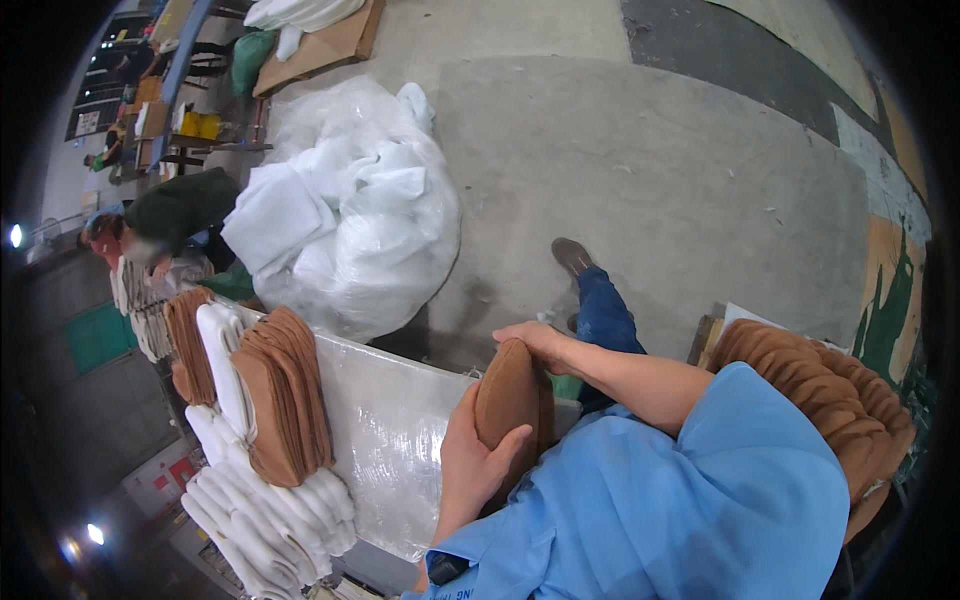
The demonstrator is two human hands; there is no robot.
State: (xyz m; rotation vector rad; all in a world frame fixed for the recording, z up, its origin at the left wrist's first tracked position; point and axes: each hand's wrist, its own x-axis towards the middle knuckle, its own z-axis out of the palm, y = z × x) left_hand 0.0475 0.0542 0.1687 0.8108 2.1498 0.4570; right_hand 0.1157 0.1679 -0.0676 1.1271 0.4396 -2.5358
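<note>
Brown pads [510, 395], a thin stack of flat oval pieces, stand on edge between the two hands, just above the near rim of the table [385, 420], which is wrapped in clear plastic. Their long axis runs up and away from the person, roughly upright in the head view. The left hand [478, 462] is under and beside the stack, palm against its left face, thumb and fingers curled partly closed around the lower edge. The right hand [540, 340] comes over from the right and lies on the top end, fingers bent down over it, so both hands grip the same stack, one at each end. Left of them on the table lie more brown pieces [285, 395] and rows of white pieces [265, 510]. At the person's right, another brown pile [835, 385] sits well apart.
</note>
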